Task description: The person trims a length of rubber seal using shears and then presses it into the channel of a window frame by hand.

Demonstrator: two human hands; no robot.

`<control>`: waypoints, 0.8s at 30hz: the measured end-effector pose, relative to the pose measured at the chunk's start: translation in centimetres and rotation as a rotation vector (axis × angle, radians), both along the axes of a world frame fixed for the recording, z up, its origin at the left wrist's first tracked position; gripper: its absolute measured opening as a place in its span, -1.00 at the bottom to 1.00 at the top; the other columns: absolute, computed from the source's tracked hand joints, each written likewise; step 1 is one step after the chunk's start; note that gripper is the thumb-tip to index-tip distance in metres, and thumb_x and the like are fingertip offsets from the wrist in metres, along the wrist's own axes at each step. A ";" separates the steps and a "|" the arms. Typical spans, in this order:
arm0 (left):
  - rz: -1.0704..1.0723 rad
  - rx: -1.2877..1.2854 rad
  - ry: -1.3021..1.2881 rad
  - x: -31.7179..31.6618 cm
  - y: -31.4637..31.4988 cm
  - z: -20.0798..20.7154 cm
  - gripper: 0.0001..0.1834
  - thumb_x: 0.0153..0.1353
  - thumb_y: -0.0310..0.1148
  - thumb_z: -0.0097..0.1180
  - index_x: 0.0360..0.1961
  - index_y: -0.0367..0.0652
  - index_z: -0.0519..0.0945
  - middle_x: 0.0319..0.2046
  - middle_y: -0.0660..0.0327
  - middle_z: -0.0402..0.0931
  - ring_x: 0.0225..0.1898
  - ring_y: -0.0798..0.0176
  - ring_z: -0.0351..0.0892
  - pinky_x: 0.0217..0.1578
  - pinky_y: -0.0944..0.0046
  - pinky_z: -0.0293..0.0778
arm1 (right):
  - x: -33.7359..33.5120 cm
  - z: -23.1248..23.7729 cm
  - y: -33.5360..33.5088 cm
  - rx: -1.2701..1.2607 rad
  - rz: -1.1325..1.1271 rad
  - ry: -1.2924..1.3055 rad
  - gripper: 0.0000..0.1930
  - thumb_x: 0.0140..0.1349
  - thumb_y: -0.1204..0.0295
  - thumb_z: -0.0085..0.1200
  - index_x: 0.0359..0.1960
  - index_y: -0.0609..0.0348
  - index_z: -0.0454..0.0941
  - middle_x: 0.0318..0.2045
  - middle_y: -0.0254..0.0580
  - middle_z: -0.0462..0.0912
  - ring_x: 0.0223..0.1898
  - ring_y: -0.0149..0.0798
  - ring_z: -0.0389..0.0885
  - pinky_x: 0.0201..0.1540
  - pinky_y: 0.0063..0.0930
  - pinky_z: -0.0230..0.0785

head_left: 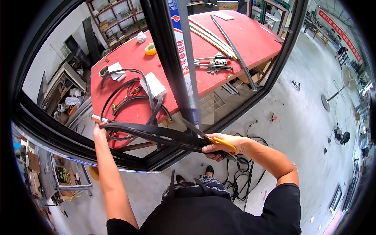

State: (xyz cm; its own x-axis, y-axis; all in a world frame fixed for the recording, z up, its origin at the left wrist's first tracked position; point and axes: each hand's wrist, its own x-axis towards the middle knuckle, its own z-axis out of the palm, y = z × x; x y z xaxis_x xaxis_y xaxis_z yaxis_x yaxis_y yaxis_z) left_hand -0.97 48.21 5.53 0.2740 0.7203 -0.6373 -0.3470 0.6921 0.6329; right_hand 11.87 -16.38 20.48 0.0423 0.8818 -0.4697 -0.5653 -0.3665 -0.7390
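Observation:
A bundle of long black rubber sealing strip [160,135] stretches between my hands, in front of a black metal window frame [158,51]. At its left end, my left hand [99,131] has its fingers closed around the strip. My right hand [224,145] grips the other end and also holds yellow-handled scissors [231,146]. Their dark blades point up and to the left, above the strip. From my right hand, loose strip [244,172] trails down into a tangle on the floor. Whether the blades touch anything is unclear.
Beyond the frame stands a red-topped table [176,90] with coiled black strips, a white box [153,85], a yellow tape roll [150,49], gloves [216,62] and long bars [235,51]. A standing fan [348,78] is at the right. Shelves [117,19] line the back.

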 end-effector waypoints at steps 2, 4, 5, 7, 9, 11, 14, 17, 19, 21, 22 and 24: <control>-0.031 -0.032 0.067 -1.4 -2.5 -1.5 -0.37 0.36 0.21 -0.08 -0.50 -0.21 0.47 -0.55 0.09 0.54 -0.55 0.07 0.51 -0.45 0.03 0.50 | -0.3 1.5 0.6 -0.023 0.024 -0.017 -0.70 0.37 0.23 0.14 -0.26 0.04 0.24 -0.57 -0.38 0.36 -0.58 -0.52 0.30 -0.58 -0.60 0.21; -0.071 -0.044 0.156 -3.0 -5.3 -2.7 -0.38 0.34 0.20 -0.04 -0.45 -0.23 0.51 -0.50 0.07 0.58 -0.51 0.06 0.54 -0.42 0.01 0.52 | -0.4 2.4 1.3 -0.029 0.013 -0.026 -0.71 0.37 0.24 0.13 -0.26 0.04 0.24 -0.56 -0.37 0.36 -0.59 -0.52 0.30 -0.59 -0.59 0.22; -0.105 -0.005 0.230 -3.4 -6.9 -2.6 -0.38 0.33 0.20 -0.02 -0.43 -0.24 0.53 -0.48 0.06 0.60 -0.49 0.05 0.56 -0.40 0.00 0.53 | -0.3 2.8 1.6 -0.038 0.001 -0.034 -0.71 0.37 0.24 0.12 -0.27 0.05 0.24 -0.56 -0.36 0.36 -0.60 -0.51 0.29 -0.59 -0.59 0.22; -0.117 0.436 0.440 -3.5 -10.9 -1.4 -0.44 0.30 0.12 0.08 -0.25 -0.29 0.50 -0.32 0.04 0.59 -0.34 0.04 0.57 -0.26 0.02 0.51 | 0.0 3.5 2.2 -0.017 -0.069 0.004 -0.73 0.38 0.28 0.11 -0.26 0.07 0.25 -0.56 -0.36 0.37 -0.61 -0.50 0.31 -0.59 -0.56 0.26; 0.002 1.497 0.876 -3.4 -16.2 1.1 -0.29 0.23 -0.11 0.30 0.24 -0.41 0.38 0.09 -0.02 0.52 0.03 0.03 0.57 0.12 0.12 0.43 | 0.7 4.2 2.9 -0.011 -0.122 -0.039 -0.76 0.38 0.29 0.11 -0.23 0.06 0.28 -0.56 -0.37 0.37 -0.61 -0.51 0.32 -0.60 -0.56 0.26; -0.273 1.485 0.316 -1.7 -27.2 8.0 -0.08 0.08 -0.09 0.41 0.37 -0.29 0.26 0.32 -0.04 0.27 0.36 0.03 0.23 0.32 0.07 0.16 | 1.6 4.2 3.7 -0.039 -0.144 -0.043 -0.81 0.39 0.31 0.09 -0.24 0.05 0.33 -0.57 -0.38 0.38 -0.63 -0.52 0.32 -0.61 -0.57 0.26; -0.905 1.820 0.210 -0.3 -36.6 16.0 0.20 -0.21 -0.09 0.53 0.41 -0.32 0.13 0.40 -0.13 0.09 0.43 -0.09 0.07 0.39 0.00 0.00 | 2.2 3.9 5.0 -0.098 -0.126 -0.091 -0.80 0.37 0.30 0.11 -0.23 0.08 0.35 -0.57 -0.38 0.39 -0.62 -0.50 0.35 -0.62 -0.58 0.28; -0.990 1.993 0.304 2.4 -39.2 16.3 0.18 -0.27 -0.09 0.55 0.37 -0.31 0.19 0.37 -0.13 0.15 0.41 -0.14 0.10 0.39 -0.05 0.03 | 2.0 2.9 5.6 -0.086 -0.084 -0.140 -0.77 0.35 0.29 0.14 -0.23 0.11 0.35 -0.55 -0.38 0.40 -0.62 -0.49 0.36 -0.62 -0.56 0.31; -1.040 2.005 0.323 3.8 -39.7 15.3 0.13 -0.27 -0.10 0.54 0.34 -0.30 0.25 0.35 -0.13 0.19 0.39 -0.16 0.13 0.38 -0.06 0.04 | 1.9 2.9 5.5 -0.073 -0.067 -0.132 -0.74 0.34 0.28 0.15 -0.24 0.14 0.34 -0.55 -0.37 0.40 -0.62 -0.49 0.37 -0.61 -0.55 0.34; -1.132 2.110 0.186 4.9 -40.3 14.7 0.03 -0.23 -0.14 0.49 0.30 -0.28 0.28 0.33 -0.12 0.21 0.36 -0.19 0.17 0.36 -0.08 0.08 | 1.6 3.3 5.0 -0.112 -0.052 -0.160 -0.73 0.33 0.27 0.16 -0.26 0.13 0.33 -0.55 -0.36 0.41 -0.62 -0.49 0.38 -0.61 -0.55 0.35; -1.090 2.051 0.108 5.3 -40.7 15.2 -0.23 -0.18 -0.20 0.42 0.10 -0.24 0.44 0.15 -0.08 0.39 0.22 -0.17 0.35 0.22 -0.06 0.28 | 1.8 3.0 4.8 -0.088 -0.045 -0.179 -0.71 0.32 0.25 0.17 -0.27 0.12 0.33 -0.54 -0.35 0.42 -0.61 -0.48 0.40 -0.60 -0.55 0.37; -1.199 2.054 0.136 5.9 -40.5 15.1 -0.35 -0.16 -0.21 0.40 -0.01 -0.23 0.48 0.02 -0.04 0.45 0.10 -0.15 0.43 0.10 -0.04 0.36 | 1.9 2.4 4.3 -0.092 -0.059 -0.178 -0.70 0.32 0.24 0.18 -0.27 0.12 0.33 -0.54 -0.34 0.43 -0.60 -0.47 0.42 -0.60 -0.54 0.37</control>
State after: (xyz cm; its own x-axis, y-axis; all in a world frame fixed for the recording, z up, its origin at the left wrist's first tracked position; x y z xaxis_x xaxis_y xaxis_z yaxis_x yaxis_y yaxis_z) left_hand 4.91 7.72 20.62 0.9157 -0.1803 0.3592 -0.3438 -0.8143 0.4676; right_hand 13.78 -12.05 22.91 0.1819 0.8292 -0.5285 -0.4517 -0.4069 -0.7940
